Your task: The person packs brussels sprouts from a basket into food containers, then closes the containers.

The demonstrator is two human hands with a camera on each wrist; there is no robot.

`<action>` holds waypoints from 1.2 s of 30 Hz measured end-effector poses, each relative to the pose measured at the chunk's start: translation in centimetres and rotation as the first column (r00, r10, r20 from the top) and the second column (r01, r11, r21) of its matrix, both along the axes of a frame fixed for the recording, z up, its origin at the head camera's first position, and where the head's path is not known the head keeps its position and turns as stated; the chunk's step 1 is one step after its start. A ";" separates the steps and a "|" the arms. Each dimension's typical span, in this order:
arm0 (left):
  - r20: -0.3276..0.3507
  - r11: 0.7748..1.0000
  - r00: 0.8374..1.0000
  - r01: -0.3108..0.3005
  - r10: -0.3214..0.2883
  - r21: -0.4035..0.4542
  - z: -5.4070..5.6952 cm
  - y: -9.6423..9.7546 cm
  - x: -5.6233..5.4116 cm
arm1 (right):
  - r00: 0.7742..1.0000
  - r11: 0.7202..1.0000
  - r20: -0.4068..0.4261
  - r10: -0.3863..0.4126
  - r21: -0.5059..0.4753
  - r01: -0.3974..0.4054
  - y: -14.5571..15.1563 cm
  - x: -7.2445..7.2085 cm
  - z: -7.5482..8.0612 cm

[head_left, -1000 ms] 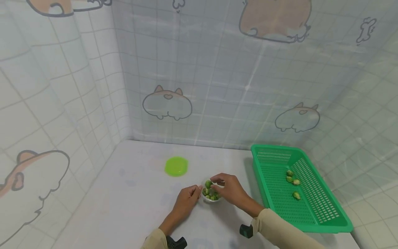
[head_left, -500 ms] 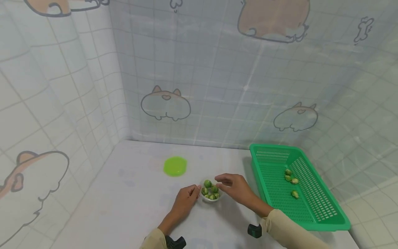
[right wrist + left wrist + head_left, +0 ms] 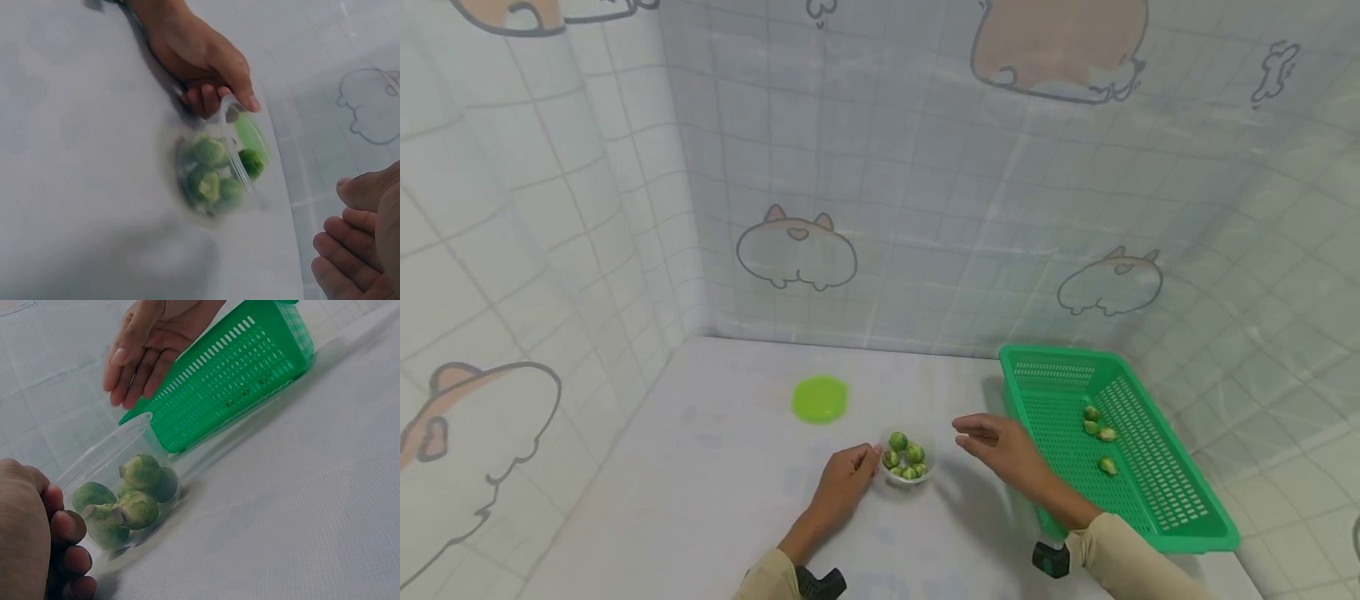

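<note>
My left hand [image 3: 841, 482] pinches the rim of a clear plastic tub [image 3: 134, 428], thumb over the edge and the other fingers curled outside, as the right wrist view shows. Several Brussels sprouts [image 3: 914, 453] lie inside the tub, which stands upright on the table. Off to the tub's right, my right hand [image 3: 1003, 450] is in the air with relaxed fingers and holds nothing. Its palm side [image 3: 353, 256] shows bare in the right wrist view. The green basket [image 3: 1138, 487] beside it contains several more sprouts [image 3: 1107, 434].
A flat lime-green lid [image 3: 820, 400] lies on the white table [image 3: 715, 483], behind and left of the tub. Tile-patterned sheets [image 3: 880, 208] with cartoon animals rise along the back and both sides. The basket stands close to the right sheet.
My right hand has drawn away from above the tub, rightward toward the basket, uncovering the sprouts inside. My left hand keeps its place at the rim.
</note>
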State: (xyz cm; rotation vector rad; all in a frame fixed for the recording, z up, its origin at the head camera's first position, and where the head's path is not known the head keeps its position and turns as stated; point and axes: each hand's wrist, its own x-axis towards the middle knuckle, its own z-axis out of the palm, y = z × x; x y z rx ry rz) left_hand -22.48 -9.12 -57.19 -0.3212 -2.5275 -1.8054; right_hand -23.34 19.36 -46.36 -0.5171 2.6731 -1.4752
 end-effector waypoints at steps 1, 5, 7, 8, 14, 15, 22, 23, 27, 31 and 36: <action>0.000 1.000 1.000 0.000 0.000 0.001 0.0 0.0 0.0 | 1.000 1.000 0.003 -0.005 -0.010 0.005 0.3 0.1 0.1; 0.004 1.000 1.000 -0.005 0.005 -0.003 -0.1 0.0 0.0 | 0.999 0.999 0.017 -0.031 -0.038 0.032 1.3 0.7 1.0; 0.008 1.000 1.000 -0.004 0.004 0.001 0.0 0.0 0.0 | 0.999 0.998 0.019 -0.049 -0.034 0.049 2.0 0.8 1.2; 0.011 1.000 1.000 -0.004 0.004 0.004 0.0 0.0 0.0 | 0.998 0.998 0.018 -0.056 -0.026 0.056 2.3 0.8 1.2; 0.014 1.000 1.000 0.001 -0.001 0.020 0.0 0.0 -0.1 | 0.997 0.997 0.006 -0.078 -0.014 0.078 4.1 0.9 1.1; 0.012 1.000 1.000 0.002 -0.003 0.020 0.0 0.0 -0.1 | 0.996 0.996 0.006 -0.084 -0.014 0.085 4.3 1.0 1.2; 0.020 1.000 1.000 0.001 -0.001 0.010 -0.1 0.1 -0.1 | 0.994 0.994 -0.025 -0.110 0.020 0.111 6.0 1.8 1.9; 0.022 1.000 1.000 0.001 -0.002 0.010 -0.1 0.1 -0.1 | 0.993 0.993 -0.030 -0.111 0.026 0.112 6.4 1.9 2.0; 0.020 1.000 1.000 0.001 -0.002 0.010 -0.1 0.2 -0.1 | 0.989 0.989 -0.077 -0.130 0.054 0.134 7.7 2.2 2.1; 0.008 1.000 1.000 0.004 -0.004 0.015 -0.1 0.1 -0.1 | 0.983 0.986 -0.111 -0.145 0.066 0.152 9.1 2.2 1.7; 0.009 1.000 1.000 0.002 -0.003 0.019 -0.1 0.1 -0.1 | 0.981 0.981 -0.112 -0.160 0.089 0.170 10.7 2.1 1.3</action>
